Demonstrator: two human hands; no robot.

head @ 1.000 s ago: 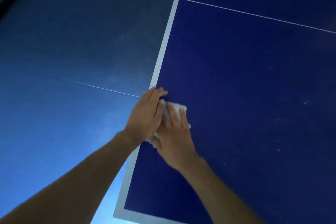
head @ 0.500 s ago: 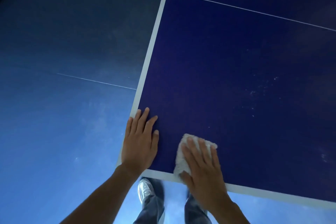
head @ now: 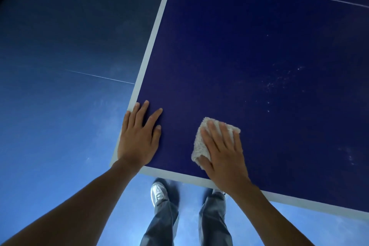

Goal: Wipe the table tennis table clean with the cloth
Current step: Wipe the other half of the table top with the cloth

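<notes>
My right grip (head: 223, 152) lies flat and wide on the white cloth (head: 199, 145), fingers straight, pressing it onto the dark blue desk (head: 239, 46) close to the near left corner, just inside the white border line (head: 179, 178). My left grip (head: 137, 138) is spread wide too, palm down on the bare desk at that corner, holding nothing, apart from the cloth. Pale dust specks (head: 279, 82) dot the surface further right. Below the edge are my jeans (head: 163, 219) and a silver shoe (head: 157, 193) on the blue floor (head: 60, 106).
</notes>
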